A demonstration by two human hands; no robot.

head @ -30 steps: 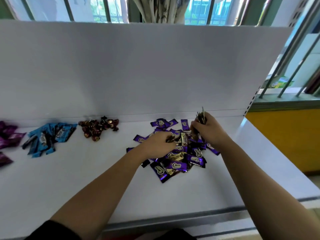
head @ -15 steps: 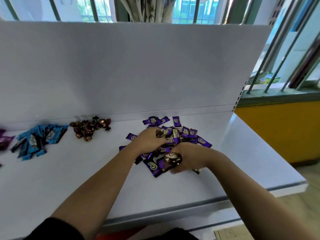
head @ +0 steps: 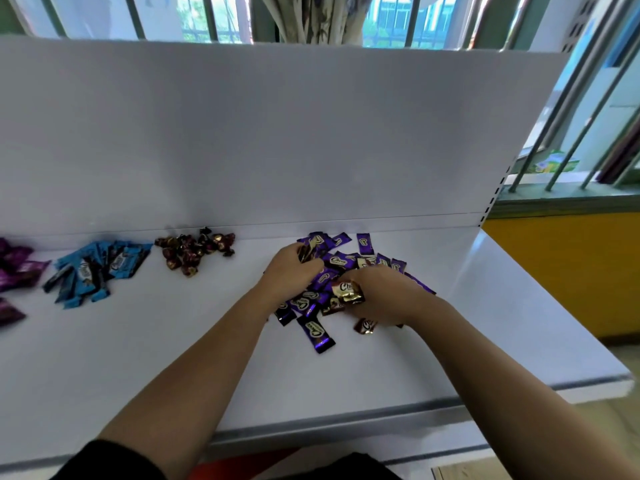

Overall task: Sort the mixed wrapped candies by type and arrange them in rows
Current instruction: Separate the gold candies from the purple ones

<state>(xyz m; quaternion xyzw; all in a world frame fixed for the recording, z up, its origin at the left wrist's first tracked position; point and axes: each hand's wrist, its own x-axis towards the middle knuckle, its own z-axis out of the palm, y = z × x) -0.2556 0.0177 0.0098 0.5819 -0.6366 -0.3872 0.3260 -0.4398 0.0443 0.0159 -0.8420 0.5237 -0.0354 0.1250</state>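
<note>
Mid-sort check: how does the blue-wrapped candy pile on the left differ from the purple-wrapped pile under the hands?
The pile of blue-wrapped candy bars looks one type; the pile of purple-wrapped candy bars has gold-wrapped candy mixed in. The blue pile lies untouched; the purple pile has the left hand and right hand gripping candies in it. Both are loose heaps on the white shelf, not rows.
</note>
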